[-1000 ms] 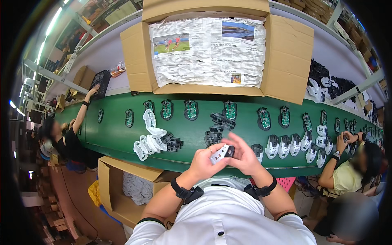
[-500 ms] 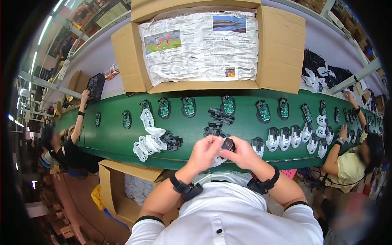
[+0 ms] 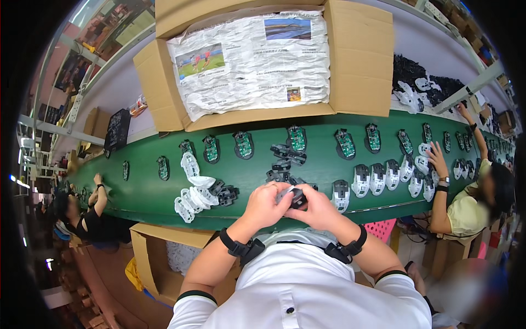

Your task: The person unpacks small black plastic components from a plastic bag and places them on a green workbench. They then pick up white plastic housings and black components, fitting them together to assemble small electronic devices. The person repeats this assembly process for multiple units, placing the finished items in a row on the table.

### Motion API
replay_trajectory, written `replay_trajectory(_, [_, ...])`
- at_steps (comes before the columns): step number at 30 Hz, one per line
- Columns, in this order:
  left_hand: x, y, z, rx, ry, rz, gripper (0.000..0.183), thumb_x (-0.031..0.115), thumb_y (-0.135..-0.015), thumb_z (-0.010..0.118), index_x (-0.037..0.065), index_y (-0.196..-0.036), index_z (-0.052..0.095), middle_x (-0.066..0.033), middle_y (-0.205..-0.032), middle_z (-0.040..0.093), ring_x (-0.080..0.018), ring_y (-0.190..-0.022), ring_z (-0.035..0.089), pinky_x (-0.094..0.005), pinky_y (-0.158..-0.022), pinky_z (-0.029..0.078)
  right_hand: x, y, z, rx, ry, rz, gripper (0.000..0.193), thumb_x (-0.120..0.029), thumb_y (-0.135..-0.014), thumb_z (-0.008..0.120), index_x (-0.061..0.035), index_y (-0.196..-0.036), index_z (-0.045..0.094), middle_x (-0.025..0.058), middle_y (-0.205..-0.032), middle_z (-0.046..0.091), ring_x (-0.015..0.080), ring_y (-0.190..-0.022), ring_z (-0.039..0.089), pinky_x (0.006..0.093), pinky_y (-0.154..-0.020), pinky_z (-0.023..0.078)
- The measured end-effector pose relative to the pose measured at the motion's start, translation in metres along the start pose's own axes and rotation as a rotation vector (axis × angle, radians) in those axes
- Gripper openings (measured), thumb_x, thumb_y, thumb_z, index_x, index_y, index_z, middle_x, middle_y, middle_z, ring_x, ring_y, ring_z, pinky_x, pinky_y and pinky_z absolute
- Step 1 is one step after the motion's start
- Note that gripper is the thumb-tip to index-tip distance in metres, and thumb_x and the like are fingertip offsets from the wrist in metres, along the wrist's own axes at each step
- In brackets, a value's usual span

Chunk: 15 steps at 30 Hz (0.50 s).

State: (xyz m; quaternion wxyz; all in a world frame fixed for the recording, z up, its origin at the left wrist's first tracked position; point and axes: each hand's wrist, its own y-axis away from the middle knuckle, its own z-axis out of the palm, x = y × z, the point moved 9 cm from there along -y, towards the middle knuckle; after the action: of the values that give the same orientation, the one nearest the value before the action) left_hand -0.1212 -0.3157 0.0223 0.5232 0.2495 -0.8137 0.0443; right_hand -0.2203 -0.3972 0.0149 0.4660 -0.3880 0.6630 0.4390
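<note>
Close to the near edge of the green bench, my left hand (image 3: pixel 262 206) and my right hand (image 3: pixel 323 208) meet around a black-and-white mouse shell (image 3: pixel 297 199). Fingers of both hands are closed on it, and they hide much of its shape. Just beyond them lies a small pile of black plastic mouse parts (image 3: pixel 281 164). White mouse shells (image 3: pixel 192 203) are heaped to the left, beside more black parts (image 3: pixel 226 193). Right of my hands, a white shell with a black insert (image 3: pixel 341 196) rests on the bench.
Mouse bases with green circuit boards (image 3: pixel 243 145) form a row along the green bench (image 3: pixel 263 123). A carton lined with newspaper (image 3: pixel 357 66) stands behind it. Another open carton (image 3: pixel 150 257) is at lower left. Co-workers sit on both sides; one person's hand (image 3: pixel 438 160) reaches over shells at right.
The shell has turned in my hands, with a pale part now uppermost at the left. The right co-worker's hand has moved onto nearer shells; the left co-worker's arm has come down.
</note>
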Motion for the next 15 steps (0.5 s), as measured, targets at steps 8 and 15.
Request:
replay_trajectory(8, [-0.045, -0.022, 0.035, 0.201, 0.564, -0.148, 0.024, 0.022, -0.094, 0.071, 0.004, -0.08, 0.063, 0.0031, -0.072, 0.061, -0.0031, -0.065, 0.051, -0.0217, -0.056, 0.042, 0.053, 0.007, -0.009, 0.085, -0.555, 0.105, 0.017, -0.006, -0.095, 0.067, 0.0054, -0.108, 0.068, 0.0039, -0.095, 0.071, 0.0068, -0.082, 0.062, 0.0228, -0.073, 0.05])
replay_trajectory(15, [-0.024, -0.026, 0.052, -0.025, -0.454, 0.37, 0.058, 0.042, -0.092, 0.067, 0.009, -0.137, 0.052, -0.0221, -0.143, 0.046, -0.0301, -0.133, 0.045, -0.0491, -0.11, 0.035, 0.133, 0.023, -0.073, 0.047, -0.325, 0.476, 0.021, -0.024, -0.097, 0.066, -0.0031, -0.098, 0.068, 0.003, -0.09, 0.07, 0.0115, -0.079, 0.066, 0.0277, -0.072, 0.055])
